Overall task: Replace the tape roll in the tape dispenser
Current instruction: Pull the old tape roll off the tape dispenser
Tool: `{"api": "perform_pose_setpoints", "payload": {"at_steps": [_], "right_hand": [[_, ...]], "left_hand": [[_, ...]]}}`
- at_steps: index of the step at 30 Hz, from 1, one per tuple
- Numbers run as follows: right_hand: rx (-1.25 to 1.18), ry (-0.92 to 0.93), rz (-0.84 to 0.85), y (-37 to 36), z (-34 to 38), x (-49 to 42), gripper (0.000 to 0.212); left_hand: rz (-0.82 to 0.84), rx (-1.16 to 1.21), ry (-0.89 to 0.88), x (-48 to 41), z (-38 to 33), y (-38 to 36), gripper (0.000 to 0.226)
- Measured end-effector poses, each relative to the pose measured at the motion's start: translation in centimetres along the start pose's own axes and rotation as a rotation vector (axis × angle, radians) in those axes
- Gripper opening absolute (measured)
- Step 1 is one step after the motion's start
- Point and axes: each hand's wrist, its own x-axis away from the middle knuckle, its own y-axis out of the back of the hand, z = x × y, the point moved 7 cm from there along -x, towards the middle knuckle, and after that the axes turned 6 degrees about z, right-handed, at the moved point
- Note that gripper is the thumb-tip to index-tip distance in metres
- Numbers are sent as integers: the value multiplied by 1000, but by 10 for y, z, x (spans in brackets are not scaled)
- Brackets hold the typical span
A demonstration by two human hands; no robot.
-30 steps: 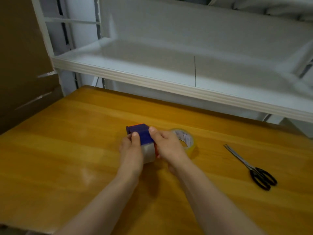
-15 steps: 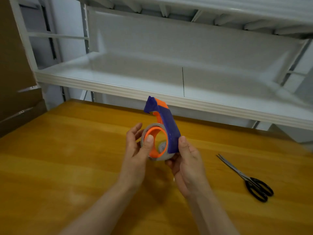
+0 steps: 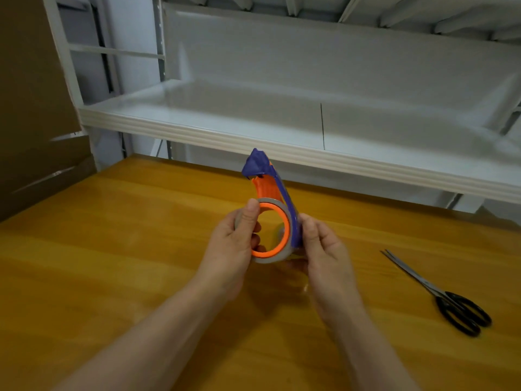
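Grasp | L hand [image 3: 231, 246] curled round tape roll [image 3: 266, 260] | R hand [image 3: 327, 258] grips dispenser [image 3: 267, 187]

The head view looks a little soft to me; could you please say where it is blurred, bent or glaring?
In the head view, the tape dispenser and scissors read fairly sharp; both forearms smear toward the bottom edge; the white shelf edge bows slightly, wide-angle distortion; the table carries a soft sheen, no hard glare.

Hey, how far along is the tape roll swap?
Done: the dispenser is held up off the table. In hand: left hand pinches the roll on its orange hub, right hand grips the purple body. Left: pull that roll off, fit a new one.
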Motion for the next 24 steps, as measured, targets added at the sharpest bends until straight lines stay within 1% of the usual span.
{"api": "perform_pose_setpoints", "payload": {"at_steps": [1, 4, 6, 7, 9, 12, 15, 17, 19, 21, 24], "right_hand": [[22, 22, 4, 3, 2, 1, 39], [78, 85, 83, 3, 12, 2, 71], [163, 129, 133, -1, 19, 3, 80], [229, 167, 135, -1, 22, 4, 79], [349, 266, 92, 0, 29, 6, 65], [398, 365, 32, 3, 35, 9, 45], [427, 402, -43, 8, 36, 10, 42], [379, 411, -121, 13, 39, 13, 39], [229, 378, -235, 25, 41, 14, 38], [98, 300, -317, 35, 36, 14, 44], [-12, 128, -320, 32, 20, 10, 64]], "left_hand": [[-7, -7, -9, 1, -1, 0, 45], [-42, -29, -19, 2, -2, 5, 53], [-57, 13, -5, 2, -3, 7, 52], [-69, 43, 15, 1, -2, 9, 53], [-76, 90, 74, 0, 2, 12, 60], [-40, 131, 147, -1, 10, 11, 70], [-7, 203, 180, -1, 11, 8, 65], [19, 213, 183, -1, 11, 5, 59], [44, 165, 180, -1, 9, 0, 50], [57, 126, 189, 1, 11, -2, 43], [62, 99, 194, 1, 14, -2, 47]]}}
